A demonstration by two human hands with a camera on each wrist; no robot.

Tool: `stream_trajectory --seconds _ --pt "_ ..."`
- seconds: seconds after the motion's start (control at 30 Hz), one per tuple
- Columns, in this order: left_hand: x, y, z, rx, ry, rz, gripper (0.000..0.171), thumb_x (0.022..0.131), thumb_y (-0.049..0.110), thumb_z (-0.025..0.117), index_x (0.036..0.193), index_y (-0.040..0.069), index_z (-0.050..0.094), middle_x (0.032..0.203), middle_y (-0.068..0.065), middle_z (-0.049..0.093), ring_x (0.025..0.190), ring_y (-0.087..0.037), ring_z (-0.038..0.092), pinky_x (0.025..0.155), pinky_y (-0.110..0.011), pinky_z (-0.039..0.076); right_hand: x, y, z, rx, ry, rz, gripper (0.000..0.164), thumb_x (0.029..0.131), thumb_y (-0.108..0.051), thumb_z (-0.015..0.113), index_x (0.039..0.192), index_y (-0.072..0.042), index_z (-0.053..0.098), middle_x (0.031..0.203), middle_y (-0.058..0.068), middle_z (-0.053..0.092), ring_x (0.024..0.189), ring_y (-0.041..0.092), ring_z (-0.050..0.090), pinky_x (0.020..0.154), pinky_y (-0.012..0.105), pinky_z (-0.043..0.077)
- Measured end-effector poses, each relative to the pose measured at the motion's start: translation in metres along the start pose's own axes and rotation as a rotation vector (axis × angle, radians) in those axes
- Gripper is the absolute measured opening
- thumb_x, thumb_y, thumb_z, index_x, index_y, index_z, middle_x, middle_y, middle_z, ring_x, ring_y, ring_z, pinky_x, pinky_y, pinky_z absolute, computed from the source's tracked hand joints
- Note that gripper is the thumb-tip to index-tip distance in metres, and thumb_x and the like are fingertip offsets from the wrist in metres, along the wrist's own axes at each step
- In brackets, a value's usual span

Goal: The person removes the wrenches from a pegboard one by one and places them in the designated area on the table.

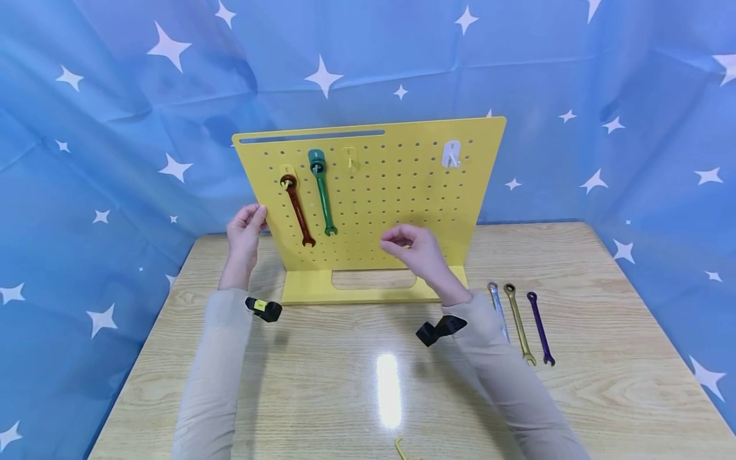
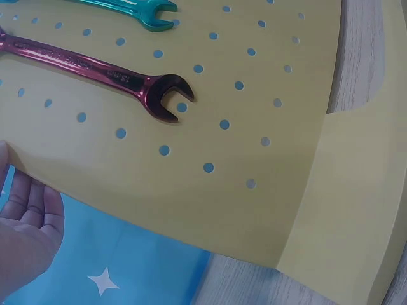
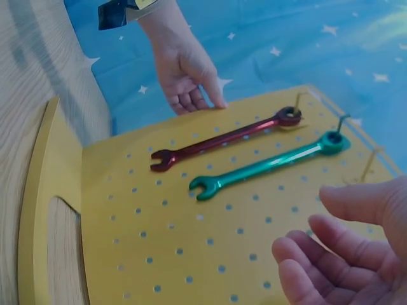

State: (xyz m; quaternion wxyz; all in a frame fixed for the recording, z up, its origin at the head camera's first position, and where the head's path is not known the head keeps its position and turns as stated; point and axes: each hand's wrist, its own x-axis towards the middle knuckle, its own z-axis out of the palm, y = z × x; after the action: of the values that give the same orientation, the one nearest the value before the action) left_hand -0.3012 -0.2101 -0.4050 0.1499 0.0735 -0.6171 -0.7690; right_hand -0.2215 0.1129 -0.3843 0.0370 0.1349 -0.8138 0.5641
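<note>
Pegboard (image 1: 374,204) stands on the desk (image 1: 621,287), a red wrench (image 1: 298,209) and green wrench (image 1: 324,198) hung; steadying it appears the present step. The left hand (image 1: 244,233) pinches its edge, while the right hand (image 1: 420,252) has loosely curved, empty fingers. Next probably calls for reaching the gold wrench (image 1: 519,324).

this looks like a staged recording corner: a wood-grain table (image 1: 632,383) backed and flanked by blue star-print cloth (image 1: 575,76), a yellow pegboard (image 1: 402,195) standing on top, and small black wrist cameras (image 1: 441,330).
</note>
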Motion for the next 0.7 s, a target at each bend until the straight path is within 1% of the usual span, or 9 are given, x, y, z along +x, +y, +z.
stream_trajectory --seconds 0.2,0.4,0.57,0.7 --pt "0.0 0.0 0.0 0.002 -0.006 0.005 0.016 0.089 0.009 0.065 0.076 0.018 0.066 0.074 0.003 0.062 0.068 -0.009 0.06 0.067 -0.018 0.05 0.009 -0.005 0.01 0.041 -0.043 -0.022 0.025 0.087 -0.011 0.067 0.107 0.004 0.065 0.103 0.014 0.067 0.091 0.023 0.062 0.079 0.033 0.051" --pt "0.001 0.0 -0.001 0.01 -0.004 0.004 0.015 0.089 0.01 0.065 0.076 0.019 0.067 0.073 0.003 0.061 0.068 -0.009 0.06 0.067 -0.019 0.05 0.021 -0.014 0.025 0.093 -0.101 -0.019 0.036 0.088 -0.011 0.066 0.12 0.004 0.058 0.119 0.02 0.06 0.107 0.027 0.058 0.089 0.036 0.049" --pt "0.001 -0.001 -0.001 0.01 -0.001 0.0 0.015 0.089 0.01 0.065 0.076 0.018 0.066 0.073 0.003 0.061 0.068 -0.009 0.06 0.067 -0.019 0.05 0.032 -0.021 0.037 0.134 -0.131 -0.014 0.041 0.089 -0.012 0.065 0.126 0.002 0.054 0.126 0.018 0.057 0.113 0.026 0.055 0.094 0.036 0.047" --pt "0.001 0.0 -0.001 0.024 -0.007 -0.002 0.013 0.089 0.011 0.065 0.077 0.018 0.066 0.074 0.003 0.062 0.069 -0.009 0.06 0.07 -0.021 0.05 0.041 -0.023 0.045 0.132 -0.15 0.005 0.044 0.089 -0.015 0.065 0.13 -0.001 0.052 0.129 0.015 0.055 0.115 0.023 0.054 0.095 0.033 0.045"
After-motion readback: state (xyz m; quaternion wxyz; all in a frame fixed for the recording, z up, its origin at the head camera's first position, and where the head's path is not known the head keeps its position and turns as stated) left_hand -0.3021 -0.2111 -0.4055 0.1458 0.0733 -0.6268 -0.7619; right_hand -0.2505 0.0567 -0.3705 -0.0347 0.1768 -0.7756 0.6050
